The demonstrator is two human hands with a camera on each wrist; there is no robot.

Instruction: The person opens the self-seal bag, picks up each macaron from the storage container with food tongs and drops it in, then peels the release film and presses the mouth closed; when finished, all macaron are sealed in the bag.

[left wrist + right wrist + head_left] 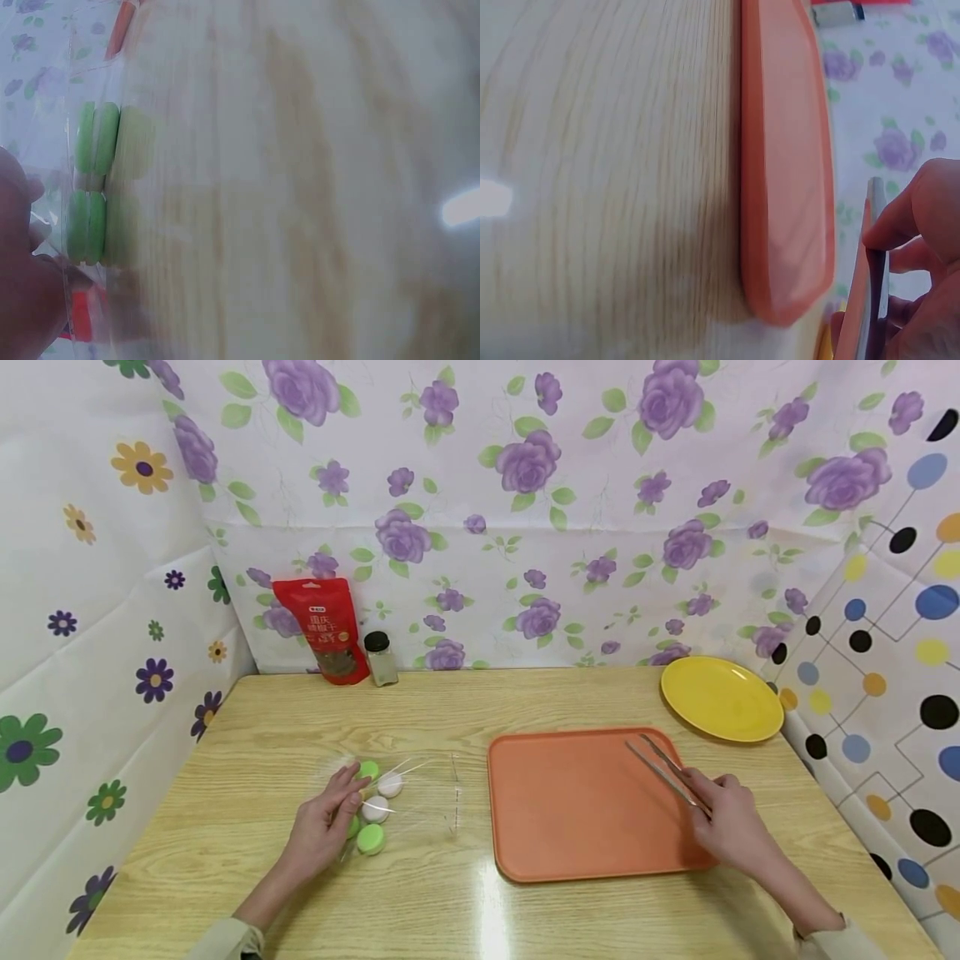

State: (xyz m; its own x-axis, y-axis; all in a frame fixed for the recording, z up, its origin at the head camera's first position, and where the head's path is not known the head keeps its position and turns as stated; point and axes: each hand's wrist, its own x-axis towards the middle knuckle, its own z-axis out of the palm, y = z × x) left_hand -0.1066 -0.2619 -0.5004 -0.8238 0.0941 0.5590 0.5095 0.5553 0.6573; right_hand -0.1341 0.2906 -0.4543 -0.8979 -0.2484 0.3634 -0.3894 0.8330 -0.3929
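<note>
At the left of the table, in the head view, a clear plastic package [427,797] holds several green macarons [371,839] and white macarons [376,809]. My left hand [324,818] grips its left side, thumb and fingers bent over the plastic. Two green macarons [91,225] show edge-on through the plastic in the left wrist view. My right hand [731,818] holds slim metal tongs [663,772] over the right side of an orange tray [585,810]. The tongs' two tips stand slightly apart, pointing to the back left with nothing between them.
Behind the tray, at the back right, lies a yellow plate [722,699]. A red pouch [322,631] and a black-capped spice jar [381,660] stand against the flowered cloth [495,552] at the back left. Patterned cloths also hang along both sides.
</note>
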